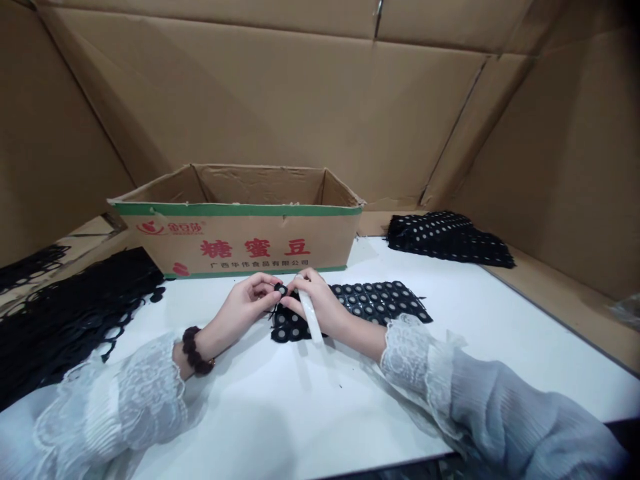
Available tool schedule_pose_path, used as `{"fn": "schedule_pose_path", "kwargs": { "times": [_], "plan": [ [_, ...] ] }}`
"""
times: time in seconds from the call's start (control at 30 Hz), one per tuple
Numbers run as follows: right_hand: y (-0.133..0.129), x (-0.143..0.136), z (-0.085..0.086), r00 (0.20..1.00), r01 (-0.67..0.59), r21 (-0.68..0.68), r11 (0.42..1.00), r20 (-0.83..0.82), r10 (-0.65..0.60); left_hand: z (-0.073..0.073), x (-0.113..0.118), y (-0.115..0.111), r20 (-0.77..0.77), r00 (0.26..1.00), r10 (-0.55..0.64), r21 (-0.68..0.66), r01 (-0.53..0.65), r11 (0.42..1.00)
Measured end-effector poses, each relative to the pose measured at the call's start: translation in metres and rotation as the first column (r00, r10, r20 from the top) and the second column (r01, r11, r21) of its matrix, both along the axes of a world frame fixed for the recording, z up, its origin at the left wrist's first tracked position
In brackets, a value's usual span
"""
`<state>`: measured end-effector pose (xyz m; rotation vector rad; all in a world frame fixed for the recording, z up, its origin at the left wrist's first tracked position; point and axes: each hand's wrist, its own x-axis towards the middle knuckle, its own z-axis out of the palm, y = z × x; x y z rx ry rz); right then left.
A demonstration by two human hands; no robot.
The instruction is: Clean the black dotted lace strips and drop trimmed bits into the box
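My left hand (245, 303) is closed, pinching a small black round patch with a pale grey centre (281, 290) between thumb and fingertips. Close beside it, my right hand (325, 308) is closed around a slim white tool (311, 319) that slants down towards me; its exact kind is unclear. The right fingertips are at the edge of the patch. Beneath both hands lies a black sheet of joined round patches (380, 300), rows of grey centres showing. My right hand covers part of this sheet.
An open-topped cardboard box (240, 233) stands just behind my hands. Black lattice-like cut-out material (75, 313) is heaped at the left. Another dotted black sheet (445, 237) lies folded at the back right. Cardboard walls (280, 100) surround the white table (240, 413).
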<state>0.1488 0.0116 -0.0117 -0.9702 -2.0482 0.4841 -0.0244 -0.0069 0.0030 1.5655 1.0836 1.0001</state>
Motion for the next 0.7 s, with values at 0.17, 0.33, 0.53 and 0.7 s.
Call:
{"fn": "schedule_pose_path", "kwargs": {
  "times": [0.17, 0.33, 0.53, 0.7],
  "plan": [
    [0.001, -0.005, 0.0, 0.99, 0.031, -0.079, 0.996, -0.137, -0.042, -0.006, 0.002, 0.001, 0.029, 0.999, -0.043, 0.033, 0.042, 0.999],
    [-0.002, -0.007, 0.001, 0.989, 0.05, -0.084, 0.995, -0.133, -0.061, -0.011, 0.0, 0.004, -0.082, 0.996, -0.041, 0.05, 0.045, 0.998],
    [-0.001, -0.006, 0.0, 0.996, 0.029, -0.125, 0.992, -0.081, -0.039, -0.009, 0.0, 0.002, -0.124, 0.992, -0.037, 0.06, 0.044, 0.997],
    [0.0, -0.005, 0.0, 0.995, 0.032, -0.094, 0.995, -0.096, -0.041, -0.006, 0.003, 0.001, -0.187, 0.981, -0.051, 0.097, 0.07, 0.993]
  ]
}}
